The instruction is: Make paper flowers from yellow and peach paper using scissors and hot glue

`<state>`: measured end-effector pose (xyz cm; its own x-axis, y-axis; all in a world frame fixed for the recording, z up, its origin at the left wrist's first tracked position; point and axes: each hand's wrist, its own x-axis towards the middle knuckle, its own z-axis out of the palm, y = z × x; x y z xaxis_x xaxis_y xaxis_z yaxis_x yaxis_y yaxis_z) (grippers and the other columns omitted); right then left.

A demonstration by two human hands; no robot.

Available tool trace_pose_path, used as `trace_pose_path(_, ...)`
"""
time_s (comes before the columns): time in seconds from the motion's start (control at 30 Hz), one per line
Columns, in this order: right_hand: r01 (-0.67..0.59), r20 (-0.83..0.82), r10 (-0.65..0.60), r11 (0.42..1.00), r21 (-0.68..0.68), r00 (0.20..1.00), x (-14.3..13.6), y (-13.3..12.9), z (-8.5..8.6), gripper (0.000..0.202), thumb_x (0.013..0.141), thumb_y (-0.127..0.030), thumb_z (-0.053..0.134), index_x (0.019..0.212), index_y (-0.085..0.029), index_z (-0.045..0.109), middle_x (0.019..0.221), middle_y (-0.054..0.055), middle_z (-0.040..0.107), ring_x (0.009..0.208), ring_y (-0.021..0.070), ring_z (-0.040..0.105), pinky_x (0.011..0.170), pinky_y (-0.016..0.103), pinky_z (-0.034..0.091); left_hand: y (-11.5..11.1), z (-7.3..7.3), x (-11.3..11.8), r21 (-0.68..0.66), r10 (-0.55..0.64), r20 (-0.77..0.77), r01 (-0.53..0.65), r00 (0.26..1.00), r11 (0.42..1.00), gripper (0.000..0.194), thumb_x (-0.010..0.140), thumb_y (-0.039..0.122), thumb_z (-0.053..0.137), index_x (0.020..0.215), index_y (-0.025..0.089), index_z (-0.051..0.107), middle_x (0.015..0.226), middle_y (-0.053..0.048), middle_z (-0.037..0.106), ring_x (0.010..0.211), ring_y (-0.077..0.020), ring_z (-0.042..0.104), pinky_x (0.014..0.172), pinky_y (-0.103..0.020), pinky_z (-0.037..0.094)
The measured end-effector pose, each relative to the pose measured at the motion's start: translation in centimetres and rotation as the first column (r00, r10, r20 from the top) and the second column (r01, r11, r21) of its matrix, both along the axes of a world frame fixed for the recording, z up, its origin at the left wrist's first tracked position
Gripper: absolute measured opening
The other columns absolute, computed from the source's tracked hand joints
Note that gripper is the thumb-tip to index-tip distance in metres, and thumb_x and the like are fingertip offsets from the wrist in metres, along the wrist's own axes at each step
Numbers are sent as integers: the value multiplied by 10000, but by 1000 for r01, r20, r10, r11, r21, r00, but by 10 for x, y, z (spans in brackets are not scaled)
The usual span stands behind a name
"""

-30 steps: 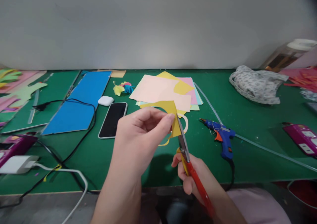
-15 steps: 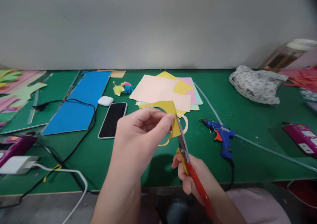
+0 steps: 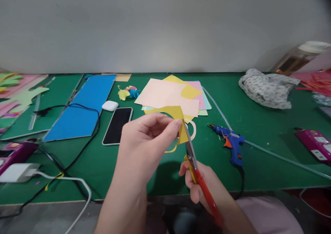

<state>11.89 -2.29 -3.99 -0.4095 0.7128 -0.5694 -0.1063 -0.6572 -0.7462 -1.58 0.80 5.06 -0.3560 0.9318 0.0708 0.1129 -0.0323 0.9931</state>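
My left hand [image 3: 144, 144] pinches a piece of yellow paper [image 3: 176, 113] between thumb and fingers, held up over the green table [image 3: 258, 158]. My right hand [image 3: 204, 187] grips red-handled scissors [image 3: 198, 177]. Their blades point up and away, and they meet the right edge of the yellow paper. A thin curled yellow strip [image 3: 172, 149] hangs from the paper below my left fingers.
A stack of coloured paper sheets [image 3: 170, 96] lies behind my hands. A black phone [image 3: 117, 124] and white earbud case [image 3: 110, 105] lie to the left beside a blue sheet [image 3: 85, 106]. A blue glue gun [image 3: 231, 144] is at right. Cables [image 3: 69, 172] cross the left front.
The scissors have crept slightly along the yellow paper's edge. Both hands stay almost where they were.
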Motion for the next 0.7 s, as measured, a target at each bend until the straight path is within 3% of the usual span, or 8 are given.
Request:
trace_pose_path(0.2, -111, 91, 101, 988, 111, 991, 4, 2, -11, 255, 721, -433, 598, 752, -189, 533, 424, -81, 351, 384, 71, 333, 420, 212, 202, 2, -2, -9, -19, -110, -38, 109, 993, 994, 144, 681, 197, 663, 552, 173, 605, 524, 32, 614, 495, -91, 591, 487, -174, 498)
trace_pose_path(0.43, -78, 99, 65, 988, 134, 993, 2, 0, -1, 313, 601, -360, 723, 785, -197, 530, 471, -86, 357, 430, 84, 372, 447, 220, 270, 2, -4, -7, -24, -116, -76, 115, 990, 993, 147, 681, 220, 671, 558, 169, 609, 542, 20, 629, 519, -101, 605, 503, -180, 505)
trace_pose_path(0.7, -42, 91, 30, 991, 127, 995, 0, 2, 3, 411, 658, -567, 655, 722, -184, 520, 445, -89, 325, 401, 64, 289, 432, 215, 250, 2, -4, -7, -5, -118, -66, 118, 991, 993, 138, 684, 191, 665, 557, 173, 612, 537, 30, 625, 511, -92, 602, 503, -173, 504)
